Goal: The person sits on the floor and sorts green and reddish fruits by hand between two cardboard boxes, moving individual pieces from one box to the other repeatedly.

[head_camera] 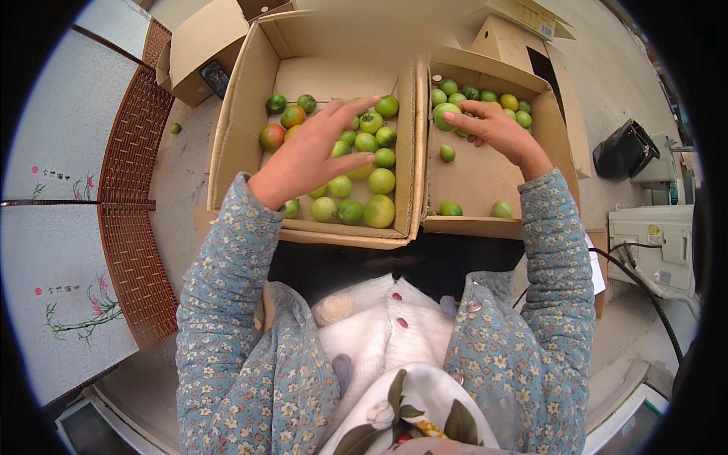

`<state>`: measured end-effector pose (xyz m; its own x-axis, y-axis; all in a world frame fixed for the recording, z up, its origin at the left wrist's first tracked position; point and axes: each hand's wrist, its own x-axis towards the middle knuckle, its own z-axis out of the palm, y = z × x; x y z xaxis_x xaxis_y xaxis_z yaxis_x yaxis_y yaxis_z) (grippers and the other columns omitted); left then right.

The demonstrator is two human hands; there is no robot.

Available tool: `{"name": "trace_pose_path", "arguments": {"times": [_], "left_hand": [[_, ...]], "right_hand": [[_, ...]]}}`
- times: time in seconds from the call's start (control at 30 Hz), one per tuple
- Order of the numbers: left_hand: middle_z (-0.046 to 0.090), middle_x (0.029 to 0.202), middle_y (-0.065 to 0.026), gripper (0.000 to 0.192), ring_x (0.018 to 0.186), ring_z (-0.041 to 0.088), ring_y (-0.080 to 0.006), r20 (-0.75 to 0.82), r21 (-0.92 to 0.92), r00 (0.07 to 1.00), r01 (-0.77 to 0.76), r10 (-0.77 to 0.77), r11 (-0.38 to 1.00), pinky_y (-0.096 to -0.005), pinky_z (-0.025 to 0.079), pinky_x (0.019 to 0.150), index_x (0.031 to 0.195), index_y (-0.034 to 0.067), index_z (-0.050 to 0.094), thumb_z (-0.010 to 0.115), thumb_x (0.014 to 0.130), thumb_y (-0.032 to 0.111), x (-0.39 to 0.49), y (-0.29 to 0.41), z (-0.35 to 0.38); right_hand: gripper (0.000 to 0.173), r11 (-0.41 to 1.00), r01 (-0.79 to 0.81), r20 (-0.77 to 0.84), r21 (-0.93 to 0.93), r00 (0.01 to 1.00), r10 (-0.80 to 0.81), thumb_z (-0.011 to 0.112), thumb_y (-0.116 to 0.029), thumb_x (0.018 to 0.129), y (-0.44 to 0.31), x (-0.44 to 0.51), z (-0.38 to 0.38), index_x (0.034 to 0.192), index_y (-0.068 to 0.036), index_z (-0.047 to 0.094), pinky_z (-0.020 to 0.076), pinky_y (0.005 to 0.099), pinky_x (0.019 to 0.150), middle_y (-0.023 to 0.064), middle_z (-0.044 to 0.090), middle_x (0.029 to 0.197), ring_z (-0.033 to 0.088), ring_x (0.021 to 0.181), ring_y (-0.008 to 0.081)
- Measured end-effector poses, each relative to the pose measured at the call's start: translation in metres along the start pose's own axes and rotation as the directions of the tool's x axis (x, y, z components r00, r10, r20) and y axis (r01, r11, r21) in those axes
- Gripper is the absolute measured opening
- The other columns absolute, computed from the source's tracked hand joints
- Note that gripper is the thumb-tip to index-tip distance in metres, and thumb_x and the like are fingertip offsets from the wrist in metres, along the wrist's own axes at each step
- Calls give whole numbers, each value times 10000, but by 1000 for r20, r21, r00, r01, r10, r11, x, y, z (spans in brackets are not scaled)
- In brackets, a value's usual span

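Two cardboard boxes of tomatoes stand side by side before me. Over the left box [232,136], my left hand [315,148] is spread with nothing in it, and hides part of the fruit below. Most tomatoes there are green, such as a large one [379,211] in the near right corner; a reddish tomato [272,137] lies by the left wall. My right hand [500,129] grips a green tomato [446,117] between thumb and fingers above the right box [475,226]. Green tomatoes and a yellowish one [509,102] crowd that box's far end, with a few nearer.
A folding screen [62,131] stands on the left. Beyond it, a phone [214,78] leans against a cardboard box [207,37], and one small green tomato [176,128] lies on the floor. At right are a black container [624,149], a white outdoor unit [651,247] and a black cable [642,290].
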<state>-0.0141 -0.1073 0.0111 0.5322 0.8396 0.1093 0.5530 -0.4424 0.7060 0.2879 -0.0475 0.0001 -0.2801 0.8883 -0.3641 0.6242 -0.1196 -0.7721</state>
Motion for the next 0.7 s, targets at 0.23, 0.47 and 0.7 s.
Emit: {"name": "trace_pose_path", "arguments": {"times": [0.23, 0.47, 0.7], "left_hand": [[583, 1250, -110, 542, 1063, 598, -262, -214, -39, 949, -245, 231, 969, -350, 499, 916, 1347, 94, 523, 709, 838, 92, 28, 26, 21], [618, 1126, -177, 389, 1046, 599, -356, -135, 299, 921, 390, -366, 871, -395, 481, 920, 1213, 41, 577, 682, 858, 159, -49, -60, -36], [602, 1143, -205, 414, 1081, 567, -392, 111, 498, 856, 392, -505, 774, -434, 463, 952, 1237, 39, 573, 665, 849, 152, -68, -100, -27]], "right_hand": [[534, 936, 351, 20, 2, 936, -351, 680, -471, 871, -56, -25, 39, 1168, -28, 647, 475, 341, 844, 129, 650, 1110, 607, 989, 244], [285, 937, 345, 106, 51, 931, -349, 629, -268, 931, -38, -14, 38, 1114, -49, 641, 452, 290, 753, 70, 612, 1024, 549, 843, 166], [361, 909, 389, 41, 149, 916, -399, 652, -162, 911, -37, -25, 54, 1247, -59, 568, 467, 286, 675, 96, 611, 1021, 519, 726, 136]]}}
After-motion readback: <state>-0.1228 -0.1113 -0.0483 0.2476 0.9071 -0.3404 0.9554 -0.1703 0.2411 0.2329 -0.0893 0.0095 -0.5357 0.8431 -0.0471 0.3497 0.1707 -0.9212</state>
